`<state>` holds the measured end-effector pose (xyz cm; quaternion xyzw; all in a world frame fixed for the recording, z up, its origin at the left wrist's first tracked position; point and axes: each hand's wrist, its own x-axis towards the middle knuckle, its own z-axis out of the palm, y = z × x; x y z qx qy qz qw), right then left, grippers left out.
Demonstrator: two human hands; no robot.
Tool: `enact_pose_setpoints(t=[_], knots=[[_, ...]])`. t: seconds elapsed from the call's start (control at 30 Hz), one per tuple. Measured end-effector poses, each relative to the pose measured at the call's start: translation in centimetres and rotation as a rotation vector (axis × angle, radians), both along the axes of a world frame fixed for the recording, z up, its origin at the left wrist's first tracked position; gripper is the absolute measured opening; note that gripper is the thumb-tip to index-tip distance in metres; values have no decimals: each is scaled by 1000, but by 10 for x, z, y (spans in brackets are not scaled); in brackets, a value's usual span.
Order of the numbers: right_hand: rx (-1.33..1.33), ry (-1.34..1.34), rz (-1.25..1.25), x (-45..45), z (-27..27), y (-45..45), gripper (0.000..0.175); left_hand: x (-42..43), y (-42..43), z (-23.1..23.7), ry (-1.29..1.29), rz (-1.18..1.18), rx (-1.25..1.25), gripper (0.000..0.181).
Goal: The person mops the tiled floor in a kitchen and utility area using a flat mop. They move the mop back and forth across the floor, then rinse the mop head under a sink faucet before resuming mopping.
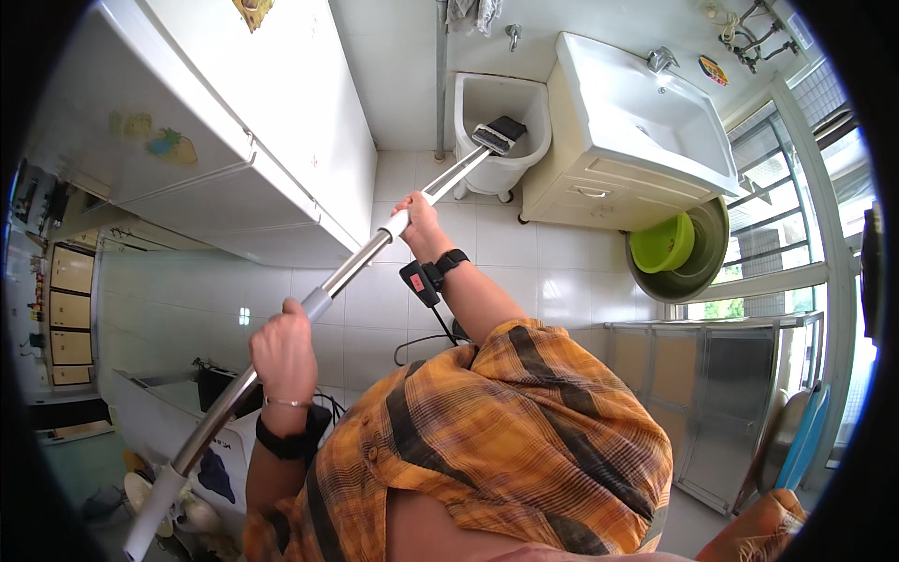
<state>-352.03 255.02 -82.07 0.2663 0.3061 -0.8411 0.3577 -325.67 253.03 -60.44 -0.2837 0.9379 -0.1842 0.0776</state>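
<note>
A flat sponge mop [350,270] with a metal and pale plastic pole runs diagonally from the lower left to the upper middle. My left hand [284,351] is wrapped around the lower half of the pole, below a grey collar. Farther along, my right hand [420,226] grips the white plastic section where the pole meets twin rods. Those rods lead to the dark mop head [500,135], which lies inside a white mop basin [467,163]. Whether the head touches the basin's bottom cannot be told. Both wrists wear black straps, and a small device hangs from the right one.
A white refrigerator [309,133] stands left of the pole. Right of the basin is a washbasin cabinet [597,186]. A green plastic basin [660,246] sits inside a larger metal one [711,263]. A low cabinet [723,393] stands at right. Black cable [444,323] hangs near my body.
</note>
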Motion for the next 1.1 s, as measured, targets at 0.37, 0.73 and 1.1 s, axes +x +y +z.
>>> enact_pose_setpoints(t=[0.37, 0.73, 1.1], knots=[[38, 12, 27, 69, 61, -10, 7, 4, -8, -8, 105, -37, -51, 9], [-56, 99, 61, 38, 14, 9, 8, 45, -1, 27, 109, -107, 143, 9], [-65, 87, 122, -102, -61, 28, 9, 195, 36, 158, 115, 223, 55, 10]])
